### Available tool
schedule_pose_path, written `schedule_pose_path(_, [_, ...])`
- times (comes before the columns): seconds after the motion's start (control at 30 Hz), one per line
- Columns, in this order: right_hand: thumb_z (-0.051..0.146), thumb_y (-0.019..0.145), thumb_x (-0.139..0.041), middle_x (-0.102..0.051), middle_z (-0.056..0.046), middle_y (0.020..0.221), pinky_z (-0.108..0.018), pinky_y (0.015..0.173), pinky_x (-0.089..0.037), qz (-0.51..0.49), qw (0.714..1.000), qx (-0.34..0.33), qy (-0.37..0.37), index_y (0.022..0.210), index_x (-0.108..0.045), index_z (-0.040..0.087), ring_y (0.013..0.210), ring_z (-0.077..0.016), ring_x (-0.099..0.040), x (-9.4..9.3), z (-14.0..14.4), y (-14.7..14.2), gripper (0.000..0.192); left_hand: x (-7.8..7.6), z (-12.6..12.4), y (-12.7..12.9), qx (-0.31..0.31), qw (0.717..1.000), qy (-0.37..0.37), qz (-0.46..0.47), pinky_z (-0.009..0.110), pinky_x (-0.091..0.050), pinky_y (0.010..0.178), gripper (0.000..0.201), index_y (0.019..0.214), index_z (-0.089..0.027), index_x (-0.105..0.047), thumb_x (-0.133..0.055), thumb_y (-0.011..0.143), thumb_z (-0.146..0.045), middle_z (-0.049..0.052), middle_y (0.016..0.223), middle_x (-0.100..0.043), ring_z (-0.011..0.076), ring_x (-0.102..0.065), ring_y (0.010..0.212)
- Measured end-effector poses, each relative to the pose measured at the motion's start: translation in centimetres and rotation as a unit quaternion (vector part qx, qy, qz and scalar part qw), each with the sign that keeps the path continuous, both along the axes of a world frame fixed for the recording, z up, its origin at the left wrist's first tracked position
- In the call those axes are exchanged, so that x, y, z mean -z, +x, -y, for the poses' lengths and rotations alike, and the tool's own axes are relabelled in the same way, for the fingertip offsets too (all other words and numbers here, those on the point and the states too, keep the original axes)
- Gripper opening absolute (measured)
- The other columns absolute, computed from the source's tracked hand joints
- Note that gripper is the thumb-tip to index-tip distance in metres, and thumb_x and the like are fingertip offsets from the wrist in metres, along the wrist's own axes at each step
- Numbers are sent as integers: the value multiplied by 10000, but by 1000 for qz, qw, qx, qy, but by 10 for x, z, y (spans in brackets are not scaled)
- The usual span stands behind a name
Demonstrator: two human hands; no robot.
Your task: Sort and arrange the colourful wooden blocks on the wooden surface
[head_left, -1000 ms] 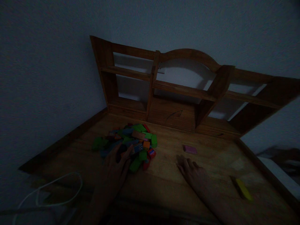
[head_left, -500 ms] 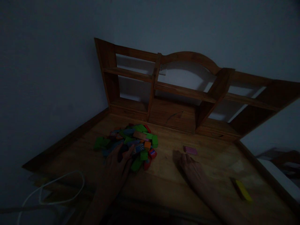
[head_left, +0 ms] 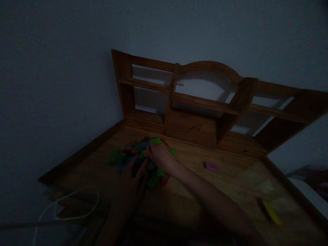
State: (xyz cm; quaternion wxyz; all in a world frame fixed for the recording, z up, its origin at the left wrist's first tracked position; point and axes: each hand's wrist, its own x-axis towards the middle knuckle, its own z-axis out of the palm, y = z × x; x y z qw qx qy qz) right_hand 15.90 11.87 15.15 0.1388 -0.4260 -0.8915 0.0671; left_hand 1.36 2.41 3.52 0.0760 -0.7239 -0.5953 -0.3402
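A heap of coloured toy blocks [head_left: 116, 156], mostly green, blue and red, lies on the left part of the wooden desk. At the near side of this heap rests my left hand [head_left: 132, 181], its thumb and forefinger spread apart against the blocks. My right hand [head_left: 161, 156] reaches across the top of the heap with its fingers bent down and drawn together. Whatever those fingertips grip is hidden in the dim light. A pink block [head_left: 211, 166] lies alone to the right of the heap, and a yellow block [head_left: 271, 212] is nearer the right front.
A wooden shelf unit [head_left: 192, 128] with open compartments stands along the back of the desk [head_left: 189, 155]. A pale cable [head_left: 77, 217] loops at the lower left. Walls rise behind and at the left; a white surface [head_left: 307, 191] shows beyond the right edge.
My right hand has moved left from beside the pink block onto the heap. My left hand stays by the blocks. The view has shifted slightly.
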Motion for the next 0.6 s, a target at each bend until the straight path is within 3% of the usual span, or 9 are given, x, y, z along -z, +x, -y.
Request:
schedule_pose_path(0.1, [400, 1087, -319, -700, -65, 926, -248, 677, -405, -34, 999, -14, 0, 1051, -583, 120, 822, -176, -669, 3, -5, -13, 387, 0, 1, 1, 0, 998, 3, 65, 541, -386, 1120, 634, 1585, -269, -222, -481, 1009, -320, 153, 1594, -241, 327, -325, 1439])
schedule_pose_path(0.23, [456, 1081, -333, -699, -63, 969, -250, 727, -427, -102, 994, 15, -32, 1048, -576, 153, 866, -171, -670, -4, -2, 15, 390, -1, 1, 1, -5, 995, 14, 100, 526, -375, 1140, 671, 1590, -224, -182, -479, 1008, -376, 161, 1582, -270, 311, -324, 1444])
schedule_pose_path(0.4, [471, 1046, -398, -697, -64, 911, -277, 682, -453, -98, 988, 111, -38, 1162, -585, 182, 794, -192, -663, -12, 17, 108, 363, 1, 1, 1, -25, 998, -11, 53, 522, -396, 1113, 554, 1552, -276, -320, -453, 1021, -365, 139, 1571, -276, 317, -356, 1415])
schedule_pose_path(0.5, [429, 1012, -417, -695, -118, 1028, -317, 683, -491, -47, 985, 167, -21, 1303, -554, 163, 779, -212, -677, 2, 39, 175, 418, 3, -1, 0, -28, 999, -18, 24, 527, -407, 1099, 538, 1552, -320, -324, -437, 1027, -339, 115, 1588, -246, 320, -376, 1392])
schedule_pose_path(0.6, [371, 952, -455, -691, -138, 1144, -347, 716, -523, 11, 981, 194, 12, 1305, -607, 226, 872, -253, -704, 26, 71, 230, 411, 4, -3, -1, -34, 999, -16, 0, 540, -417, 1081, 547, 1564, -338, -292, -417, 1032, -327, 107, 1590, -261, 326, -401, 1371])
